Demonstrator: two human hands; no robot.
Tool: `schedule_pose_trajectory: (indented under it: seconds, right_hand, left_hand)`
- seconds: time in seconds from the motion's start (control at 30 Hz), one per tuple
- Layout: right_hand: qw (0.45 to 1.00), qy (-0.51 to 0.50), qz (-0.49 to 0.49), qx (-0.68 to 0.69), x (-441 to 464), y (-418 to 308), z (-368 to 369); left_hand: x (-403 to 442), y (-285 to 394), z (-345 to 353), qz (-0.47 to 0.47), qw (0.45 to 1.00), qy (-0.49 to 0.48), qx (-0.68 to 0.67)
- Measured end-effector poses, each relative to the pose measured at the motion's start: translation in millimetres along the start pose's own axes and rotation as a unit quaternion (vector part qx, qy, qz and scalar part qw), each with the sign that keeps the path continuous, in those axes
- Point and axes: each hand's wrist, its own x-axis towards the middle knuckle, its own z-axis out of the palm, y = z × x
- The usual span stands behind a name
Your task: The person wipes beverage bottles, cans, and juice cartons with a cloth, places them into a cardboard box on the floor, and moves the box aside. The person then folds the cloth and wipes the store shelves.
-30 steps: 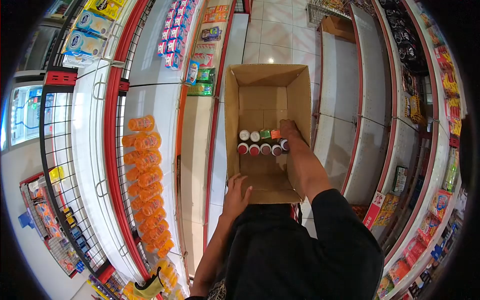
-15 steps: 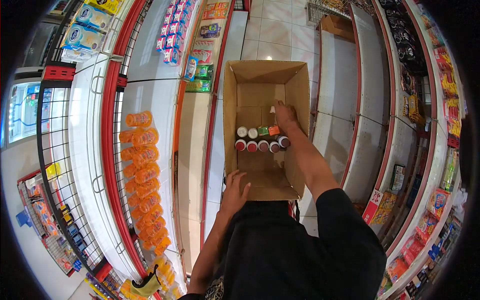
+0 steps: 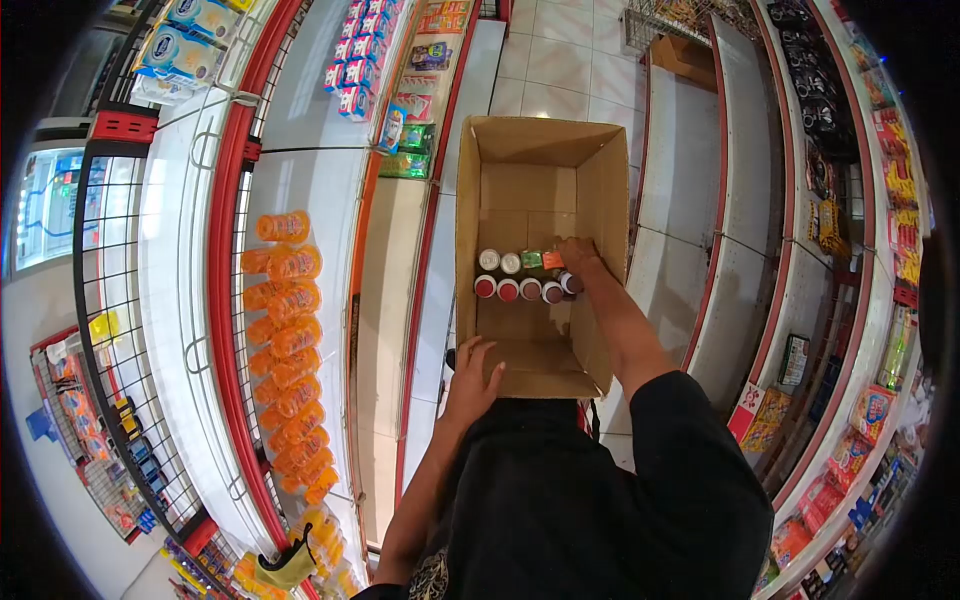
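An open cardboard box (image 3: pixel 528 185) stands in front of me with items grouped near its middle. Several bottles with dark red and brown caps (image 3: pixel 508 289) form one row, and two white-capped bottles (image 3: pixel 500 261) stand behind them. Beside those are a green pack (image 3: pixel 532 259) and an orange pack (image 3: pixel 552 259). My right hand (image 3: pixel 578 254) is inside the box, its fingers bent at the orange pack; whatever is under them is hidden. At the box's near left corner rests my left hand (image 3: pixel 473 380), fingers apart and holding nothing.
Orange bottles (image 3: pixel 295 340) line the left shelf (image 3: pixel 350 210), with pink and blue boxes (image 3: pixel 357 60) farther back. To the right stand long shelves (image 3: pixel 678 170) and hanging packets (image 3: pixel 825 490). Another cardboard box (image 3: pixel 683 60) sits at the back right.
Over the last half second, my right hand has moved from behind the rows back toward the orange pack. The small white item at its fingertips no longer shows. The view has shifted slightly.
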Motion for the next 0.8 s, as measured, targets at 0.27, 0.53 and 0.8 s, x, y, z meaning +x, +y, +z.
schedule_pose_trajectory:
  seconds: [0.27, 0.53, 0.8]
  right_hand:
    - [0.999, 0.026, 0.016, 0.031, -9.1, -8.0, 9.9]
    - [0.998, -0.026, 0.018, 0.050, -14.9, -8.6, -2.9]
    - [0.982, 0.043, -0.009, 0.184, -24.5, -39.0, -30.5]
  left_hand:
    - [-0.3, -2.1, 1.3, 0.003, 1.000, 0.009, -0.011]
    - [2.4, 1.7, 1.6, 0.013, 1.000, 0.006, 0.000]
    - [2.3, 3.2, 1.7, 0.024, 1.000, 0.008, 0.010]
